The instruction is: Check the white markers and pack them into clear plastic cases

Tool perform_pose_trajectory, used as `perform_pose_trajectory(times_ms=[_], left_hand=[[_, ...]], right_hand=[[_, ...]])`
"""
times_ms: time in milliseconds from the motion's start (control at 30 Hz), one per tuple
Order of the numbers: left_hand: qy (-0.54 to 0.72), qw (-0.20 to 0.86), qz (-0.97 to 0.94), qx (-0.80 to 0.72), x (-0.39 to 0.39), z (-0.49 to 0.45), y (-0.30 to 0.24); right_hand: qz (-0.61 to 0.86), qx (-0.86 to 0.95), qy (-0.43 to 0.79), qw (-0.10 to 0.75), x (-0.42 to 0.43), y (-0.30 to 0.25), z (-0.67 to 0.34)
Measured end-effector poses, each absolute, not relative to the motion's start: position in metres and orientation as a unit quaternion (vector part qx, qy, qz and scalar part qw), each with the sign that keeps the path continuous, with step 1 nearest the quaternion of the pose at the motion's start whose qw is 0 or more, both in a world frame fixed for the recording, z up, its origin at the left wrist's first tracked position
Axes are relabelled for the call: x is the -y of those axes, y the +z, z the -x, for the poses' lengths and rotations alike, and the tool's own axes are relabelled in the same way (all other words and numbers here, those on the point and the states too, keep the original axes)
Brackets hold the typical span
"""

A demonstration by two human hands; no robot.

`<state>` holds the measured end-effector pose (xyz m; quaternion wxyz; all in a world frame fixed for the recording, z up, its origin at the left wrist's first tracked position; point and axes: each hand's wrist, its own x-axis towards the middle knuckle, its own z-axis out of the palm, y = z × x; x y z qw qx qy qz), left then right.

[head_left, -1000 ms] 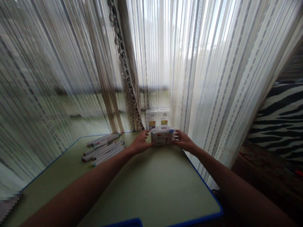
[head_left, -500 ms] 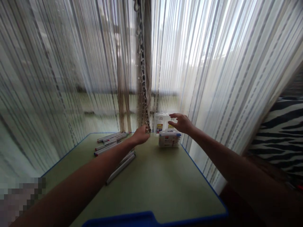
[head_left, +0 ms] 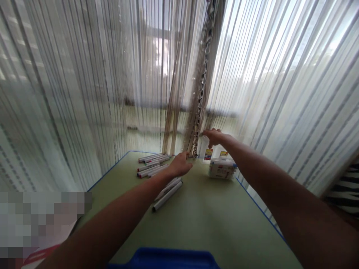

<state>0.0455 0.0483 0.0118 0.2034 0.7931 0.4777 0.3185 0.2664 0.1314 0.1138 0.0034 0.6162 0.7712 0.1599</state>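
Observation:
Several white markers with coloured ends lie in loose rows on the left of the pale green table, some partly behind my left arm. My left hand is low over the table beside them, thumb apart from the fingers, with nothing visible in it. At the back right stand clear plastic cases with yellow labels. My right hand hovers at the top of the left case, fingers spread and thumb pointing down; whether it touches is unclear. In front stands a white marker set case with blue corners.
String curtains hang right behind the table, with a beaded strand reaching its back edge. A blue raised rim runs along the near edge. Zebra-striped fabric is at the far right.
The view has swung left, so the table items sit farther right. My right hand has moved left across the clear cases, from the right one to the left one.

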Motion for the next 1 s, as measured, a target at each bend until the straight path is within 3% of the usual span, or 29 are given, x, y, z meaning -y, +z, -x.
perform_pose_trajectory(times_ms=[367, 433, 533, 600, 667, 733, 800, 900, 1000], left_hand=[[0.361, 0.253, -0.758, -0.48, -0.014, -0.011, 0.038], [0.377, 0.264, -0.753, -0.47, -0.002, -0.009, 0.042], [0.415, 0.272, -0.739, -0.455, 0.015, -0.007, 0.043], [0.453, 0.29, -0.723, -0.433, 0.025, -0.007, 0.041], [0.47, 0.357, -0.708, -0.388, 0.033, -0.007, 0.037], [0.418, 0.523, -0.689, -0.277, 0.037, -0.01, 0.03], [0.37, 0.642, -0.646, -0.183, 0.037, -0.015, 0.02], [0.4, 0.705, -0.554, -0.188, 0.033, -0.025, 0.001], [0.416, 0.716, -0.507, -0.24, 0.03, -0.033, -0.014]], right_hand=[[-0.566, -0.794, 0.201, -0.091, -0.067, 0.164, -0.248], [-0.545, -0.8, 0.209, -0.139, -0.044, 0.17, -0.243], [-0.48, -0.805, 0.169, -0.304, -0.009, 0.167, -0.232], [-0.45, -0.826, 0.101, -0.323, 0.011, 0.155, -0.225], [-0.45, -0.83, 0.027, -0.329, 0.025, 0.134, -0.218], [-0.429, -0.83, -0.03, -0.356, 0.031, 0.108, -0.211], [-0.411, -0.796, -0.056, -0.441, 0.03, 0.079, -0.204], [-0.405, -0.722, -0.056, -0.558, 0.021, 0.039, -0.198], [-0.403, -0.71, -0.04, -0.576, 0.013, 0.012, -0.197]])
